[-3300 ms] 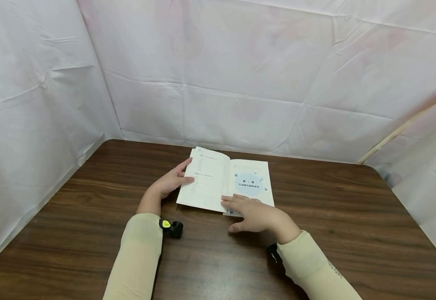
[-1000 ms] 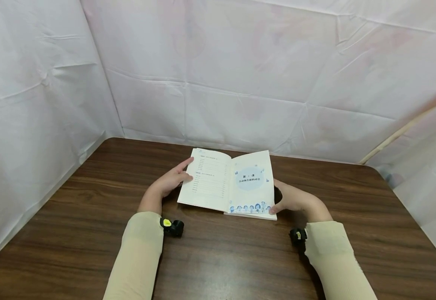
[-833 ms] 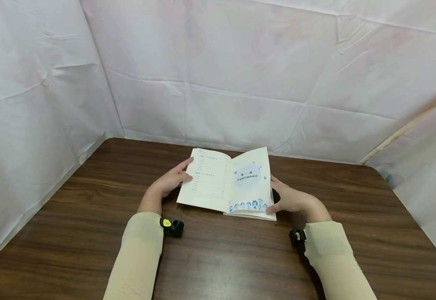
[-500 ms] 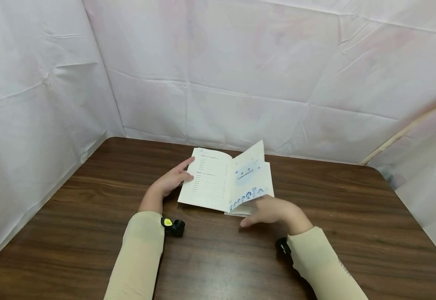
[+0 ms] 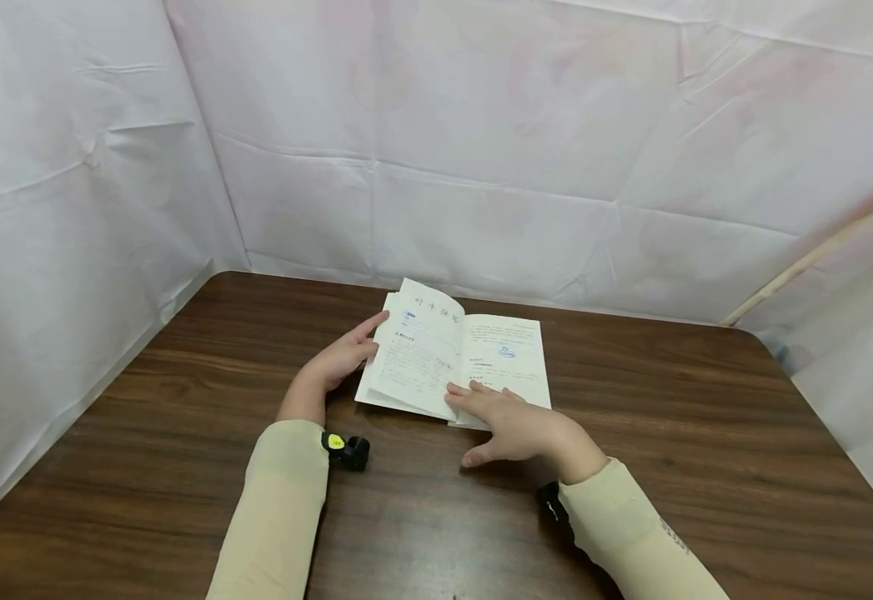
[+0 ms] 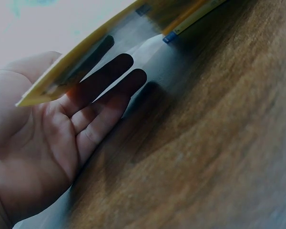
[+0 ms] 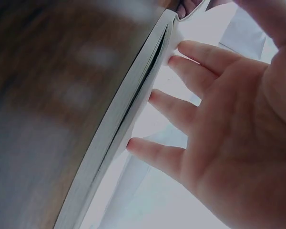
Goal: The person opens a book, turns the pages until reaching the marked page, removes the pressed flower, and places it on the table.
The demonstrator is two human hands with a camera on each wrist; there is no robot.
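Right hand (image 5: 514, 429) (fingers flat) presses the open book (image 5: 507, 354); left hand (image 5: 338, 362) steadies its edge.

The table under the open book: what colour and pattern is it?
Dark brown wood grain on the table, clearest in the head view.

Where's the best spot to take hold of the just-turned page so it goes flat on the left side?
Probably its free outer edge, coming from the left. The turned page bows up above the open book while the right hand presses near the spine. The left hand sits at that edge, fingers under the cover, thumb free to pin it.
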